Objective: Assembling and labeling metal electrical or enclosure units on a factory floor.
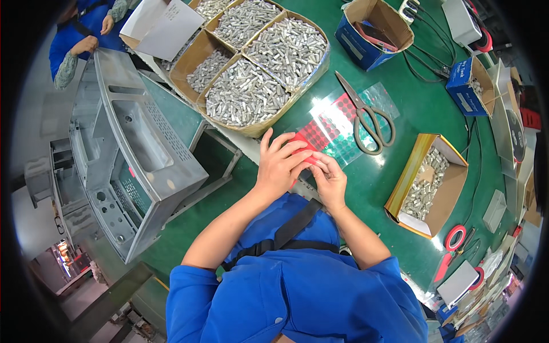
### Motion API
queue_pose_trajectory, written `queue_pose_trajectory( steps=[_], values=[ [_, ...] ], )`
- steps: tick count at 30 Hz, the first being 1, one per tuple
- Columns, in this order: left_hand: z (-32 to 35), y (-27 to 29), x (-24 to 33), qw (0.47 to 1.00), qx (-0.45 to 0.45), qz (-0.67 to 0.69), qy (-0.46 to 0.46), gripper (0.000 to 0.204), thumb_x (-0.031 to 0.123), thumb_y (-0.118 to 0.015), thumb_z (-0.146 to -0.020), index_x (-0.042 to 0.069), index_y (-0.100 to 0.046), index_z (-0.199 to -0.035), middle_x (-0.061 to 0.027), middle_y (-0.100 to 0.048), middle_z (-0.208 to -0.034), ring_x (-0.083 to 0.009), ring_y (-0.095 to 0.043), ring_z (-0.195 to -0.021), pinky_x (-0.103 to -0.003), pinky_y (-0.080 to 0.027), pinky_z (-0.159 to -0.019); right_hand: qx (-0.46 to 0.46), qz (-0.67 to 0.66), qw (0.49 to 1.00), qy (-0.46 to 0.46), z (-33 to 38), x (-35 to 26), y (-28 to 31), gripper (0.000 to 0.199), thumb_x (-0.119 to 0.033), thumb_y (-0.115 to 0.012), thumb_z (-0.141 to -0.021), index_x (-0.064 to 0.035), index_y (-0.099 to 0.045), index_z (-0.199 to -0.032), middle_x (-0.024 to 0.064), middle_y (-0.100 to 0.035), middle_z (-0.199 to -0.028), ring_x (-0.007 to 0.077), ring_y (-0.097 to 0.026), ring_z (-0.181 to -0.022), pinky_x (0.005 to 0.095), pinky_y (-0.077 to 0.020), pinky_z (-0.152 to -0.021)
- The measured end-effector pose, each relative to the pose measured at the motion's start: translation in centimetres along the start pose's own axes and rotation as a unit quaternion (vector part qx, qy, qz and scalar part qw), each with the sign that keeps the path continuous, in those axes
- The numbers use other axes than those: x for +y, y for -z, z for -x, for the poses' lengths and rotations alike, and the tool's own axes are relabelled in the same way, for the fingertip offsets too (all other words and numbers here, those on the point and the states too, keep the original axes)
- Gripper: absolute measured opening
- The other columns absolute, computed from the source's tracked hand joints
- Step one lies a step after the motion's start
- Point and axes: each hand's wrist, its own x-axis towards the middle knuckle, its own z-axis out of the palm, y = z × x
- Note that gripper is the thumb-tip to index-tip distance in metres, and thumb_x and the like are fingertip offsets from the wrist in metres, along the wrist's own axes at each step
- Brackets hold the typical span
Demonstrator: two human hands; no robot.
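- Head view: the left hand (278, 166) and the right hand (329, 178) meet over the green counter (394, 108), fingers curled together and pinching a small red piece (301, 142) between them; the piece sits at the fingertips, mostly covered by the left hand.
- Just beyond the hands lie clear sticker sheets (343, 123), with rows of red dots and green dots, touching the red piece's far side.
- One pair of grey-handled scissors (366, 117) lies on those sheets.
- A large cardboard tray (254, 57), split into four compartments, holds heaps of small silver metal parts, far left of the hands.
- One yellow-sided open box (426, 183) with the same silver parts stands right of the hands.
- Two blue cartons (372, 28) stand further off along the counter.
- A grey metal housing (134, 154) sits at the left; another person's hands (86, 44) touch it.
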Motion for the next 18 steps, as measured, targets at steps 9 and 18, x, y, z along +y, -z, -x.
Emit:
queue_pose_trajectory(
  steps=[9,18],
  values=[
    [-0.2,-0.6,-0.8,0.996,0.002,0.085,-0.022,0.018,0.011,-0.066,-0.062,0.007,-0.061,-0.078,-0.002,-0.058,-0.084,-0.0209,-0.052,-0.082,-0.032,-0.039,-0.072,0.003,0.065,0.998,0.0,-0.4,-0.2,0.2,0.024,0.007,-0.052,-0.077,0.0016,-0.05,-0.1,0.0067,-0.057,-0.094,0.0123,-0.057,-0.087,0.0224,-0.0456,-0.073],
    [-0.1,-0.8,-1.1,0.995,0.018,0.094,-0.023,0.015,0.009,-0.066,-0.061,0.007,-0.059,-0.074,-0.0019,-0.058,-0.081,-0.0205,-0.053,-0.078,-0.031,-0.04,-0.067,0.004,0.08,0.996,-0.046,-0.6,-0.6,0.0,0.023,0.007,-0.051,-0.077,0.0011,-0.05,-0.1,0.0069,-0.057,-0.093,0.012,-0.057,-0.087,0.0227,-0.0467,-0.073]
  ],
)
